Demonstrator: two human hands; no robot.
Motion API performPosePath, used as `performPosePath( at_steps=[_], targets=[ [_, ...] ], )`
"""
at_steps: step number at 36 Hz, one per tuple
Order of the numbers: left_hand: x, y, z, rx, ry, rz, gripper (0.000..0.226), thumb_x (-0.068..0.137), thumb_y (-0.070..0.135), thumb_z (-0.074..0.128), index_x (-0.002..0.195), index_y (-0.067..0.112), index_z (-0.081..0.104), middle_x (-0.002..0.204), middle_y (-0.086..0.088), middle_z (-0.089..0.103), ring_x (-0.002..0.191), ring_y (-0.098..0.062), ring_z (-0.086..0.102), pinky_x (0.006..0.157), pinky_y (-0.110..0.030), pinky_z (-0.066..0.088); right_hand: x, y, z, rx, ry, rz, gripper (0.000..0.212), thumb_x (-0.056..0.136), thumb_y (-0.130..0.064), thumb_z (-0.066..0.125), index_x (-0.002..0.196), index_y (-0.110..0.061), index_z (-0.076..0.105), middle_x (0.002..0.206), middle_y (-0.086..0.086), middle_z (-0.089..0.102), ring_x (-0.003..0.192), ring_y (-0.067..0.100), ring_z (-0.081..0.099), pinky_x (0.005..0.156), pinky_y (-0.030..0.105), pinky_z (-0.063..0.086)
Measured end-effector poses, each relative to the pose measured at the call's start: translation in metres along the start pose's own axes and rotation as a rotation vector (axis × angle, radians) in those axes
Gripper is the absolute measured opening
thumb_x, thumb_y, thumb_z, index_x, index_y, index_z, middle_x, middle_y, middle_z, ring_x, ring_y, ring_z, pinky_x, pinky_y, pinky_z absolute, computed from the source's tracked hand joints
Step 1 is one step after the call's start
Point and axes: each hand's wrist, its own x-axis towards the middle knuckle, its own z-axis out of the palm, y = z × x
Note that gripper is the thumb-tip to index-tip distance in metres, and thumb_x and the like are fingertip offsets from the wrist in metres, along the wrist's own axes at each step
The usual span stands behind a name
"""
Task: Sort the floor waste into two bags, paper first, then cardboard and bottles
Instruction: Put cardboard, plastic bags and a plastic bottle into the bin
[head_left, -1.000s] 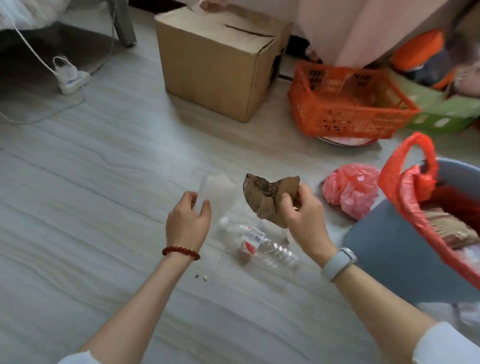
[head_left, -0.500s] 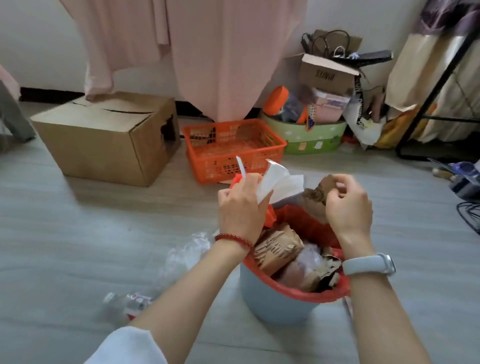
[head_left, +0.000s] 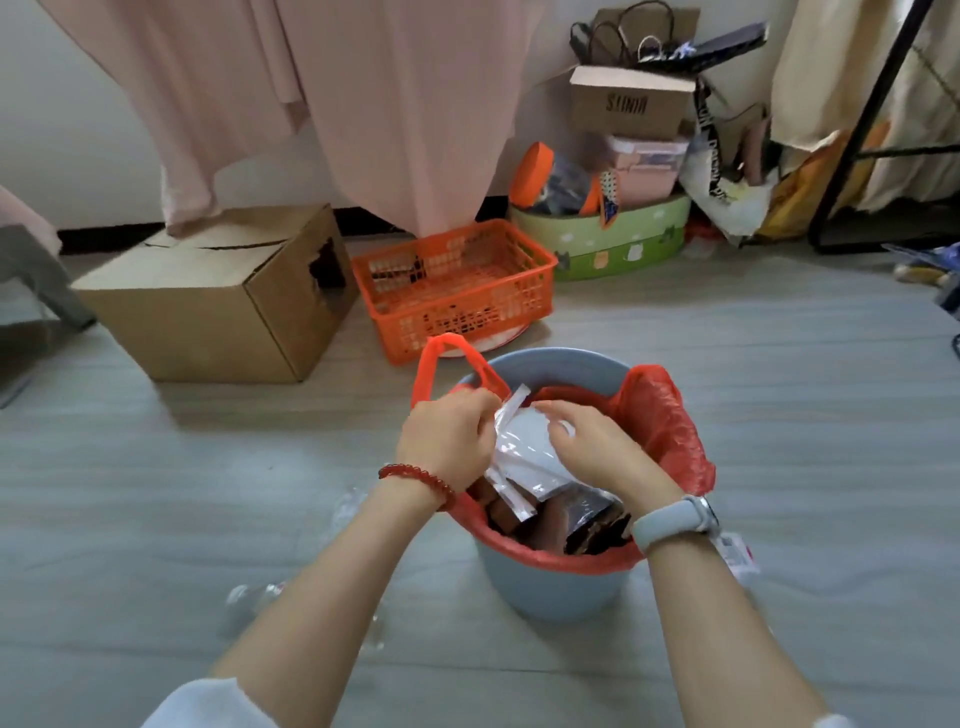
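Grey wood-grain floor (head_left: 156, 493) spreads across the room, with a closed cardboard box (head_left: 218, 306) and an orange plastic basket (head_left: 457, 286) standing side by side near the far wall under hanging pink fabric (head_left: 395, 93). Near the middle stands a blue-grey bin (head_left: 550, 587) lined with a red plastic bag (head_left: 660, 415), whose one loop handle (head_left: 441, 364) sticks up at the left rim. Brown cardboard scraps (head_left: 561, 525) lie inside the bag. Both hands are over the bin's mouth: the left hand (head_left: 447, 441), with a red bead bracelet (head_left: 415, 480) at the wrist, is curled closed on the upper left edge of a white plastic-wrapped packet (head_left: 519, 457), and the right hand (head_left: 597, 452), with a pale watch (head_left: 675, 519) on its wrist, lies over the packet's right side with fingers bent against it. The packet sits tilted, its lower end down among the scraps. A clear plastic bottle (head_left: 254, 597) lies on the floor left of the bin, partly hidden by the left forearm.
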Motion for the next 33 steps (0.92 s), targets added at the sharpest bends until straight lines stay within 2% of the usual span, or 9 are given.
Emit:
performPosePath(
  at_steps=[3,6,10,13,17,20,24,29,33],
  targets=[
    [-0.014,-0.026,0.001,-0.136,0.281,-0.081,0.030,0.077,0.019,0.043,0.096,0.015,0.066,0.092,-0.004,0.068,0.087,-0.028,0.062,0.076,-0.042,0.048,-0.001,-0.006,0.023,-0.243,-0.277,-0.019,0.041,0.098,-0.018,0.033,0.138,-0.020,0.043,0.147,0.004,0.039,0.137,0.024,0.030,0.111,0.045,0.025],
    [-0.029,-0.063,0.008,-0.172,0.266,-0.232,0.034,0.077,0.021,0.040,0.099,0.012,0.064,0.097,-0.008,0.064,0.093,-0.029,0.059,0.083,-0.045,0.047,-0.003,-0.007,0.043,-0.450,-0.437,0.074,0.042,0.097,-0.022,0.030,0.136,-0.025,0.045,0.144,0.003,0.041,0.139,0.029,0.022,0.112,0.048,0.022],
    [-0.046,-0.115,0.019,-0.140,0.182,-0.331,0.026,0.087,0.013,0.049,0.111,0.010,0.060,0.114,-0.007,0.059,0.106,-0.026,0.056,0.091,-0.045,0.044,-0.001,-0.024,0.056,-0.350,-0.005,0.008,0.034,0.093,-0.019,0.037,0.118,-0.017,0.060,0.124,0.011,0.060,0.118,0.033,0.050,0.100,0.044,0.039],
    [-0.058,-0.149,0.023,-0.108,0.110,-0.366,0.027,0.089,0.012,0.049,0.114,0.011,0.058,0.118,-0.007,0.057,0.109,-0.025,0.054,0.094,-0.044,0.042,0.002,-0.049,0.073,-0.149,0.357,-0.195,0.040,0.086,-0.020,0.034,0.112,-0.011,0.063,0.111,0.012,0.065,0.104,0.033,0.056,0.092,0.041,0.043],
    [-0.081,-0.200,0.032,-0.075,-0.024,-0.424,0.029,0.090,0.015,0.047,0.118,0.012,0.056,0.122,-0.007,0.055,0.113,-0.024,0.052,0.098,-0.043,0.041,0.002,-0.082,0.110,-0.063,0.495,-0.473,0.034,0.082,-0.012,0.037,0.103,-0.004,0.063,0.097,0.012,0.063,0.088,0.024,0.058,0.076,0.026,0.044],
    [-0.103,-0.235,0.041,-0.012,-0.200,-0.488,0.034,0.090,0.018,0.046,0.124,0.017,0.051,0.130,-0.006,0.051,0.117,-0.023,0.049,0.099,-0.042,0.041,-0.001,-0.091,0.157,-0.055,0.366,-0.571,0.032,0.080,-0.008,0.040,0.102,-0.005,0.063,0.095,0.009,0.064,0.083,0.024,0.062,0.065,0.030,0.051],
    [-0.134,-0.275,0.049,0.063,-0.397,-0.543,0.044,0.087,0.015,0.048,0.130,0.023,0.046,0.139,-0.003,0.043,0.124,-0.023,0.043,0.100,-0.039,0.041,-0.012,-0.079,0.232,-0.201,-0.076,-0.497,0.038,0.085,-0.017,0.036,0.112,-0.008,0.060,0.103,0.010,0.062,0.090,0.032,0.061,0.062,0.038,0.052],
    [-0.167,-0.316,0.053,-0.124,-0.341,-0.721,0.043,0.088,0.018,0.051,0.130,0.017,0.046,0.139,-0.010,0.039,0.125,-0.028,0.042,0.103,-0.044,0.037,-0.027,-0.050,0.301,-0.530,-0.439,-0.310,0.058,0.088,-0.021,0.047,0.140,-0.007,0.028,0.138,0.013,0.039,0.122,0.033,0.041,0.095,0.043,0.037],
    [-0.180,-0.334,0.056,-0.256,-0.216,-0.816,0.044,0.089,0.016,0.053,0.132,0.009,0.044,0.138,-0.016,0.038,0.123,-0.031,0.044,0.105,-0.039,0.035,-0.037,-0.046,0.330,-0.688,-0.500,-0.238,0.076,0.086,-0.030,0.051,0.147,-0.009,0.009,0.132,0.017,0.040,0.120,0.033,0.040,0.093,0.043,0.031]
  ],
)
